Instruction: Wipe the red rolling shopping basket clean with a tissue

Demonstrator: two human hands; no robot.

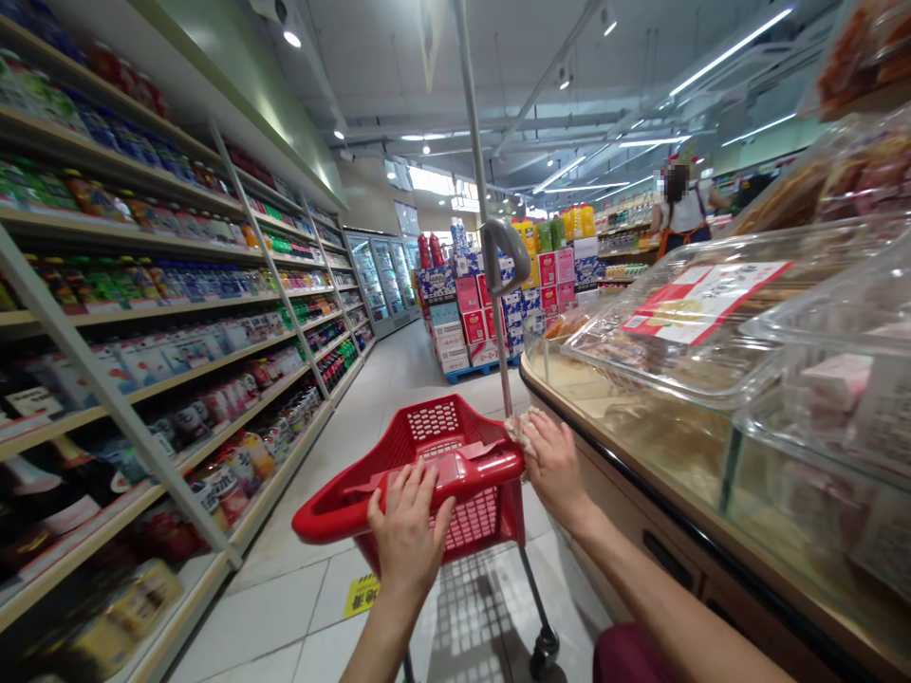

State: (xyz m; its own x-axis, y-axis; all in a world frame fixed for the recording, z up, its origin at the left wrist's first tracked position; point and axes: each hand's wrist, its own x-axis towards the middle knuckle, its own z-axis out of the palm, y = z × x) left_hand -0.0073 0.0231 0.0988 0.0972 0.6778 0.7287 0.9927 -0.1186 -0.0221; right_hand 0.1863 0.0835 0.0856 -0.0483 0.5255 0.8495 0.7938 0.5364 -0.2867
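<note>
A red plastic shopping cart (471, 514) stands in the aisle before me, its basket showing nothing inside. My left hand (411, 522) grips the cart's red handle (491, 467) near its middle, fingers over the top and thumb along the near side. At the handle's right end, my right hand (551, 465) holds a crumpled whitish cloth (523, 432) against the red rim, beside the metal pole (500, 360). This upright pole carries a grey loop-shaped grip (507, 254). My right fingertips are partly hidden by the cloth.
Drink shelves (163, 313) line the left side. A glass-fronted counter (641, 389) with clear food boxes (683, 313) runs close on the right. Stacked cartons (491, 304) stand on a blue pallet (484, 370) ahead. A person (687, 213) is at the back right.
</note>
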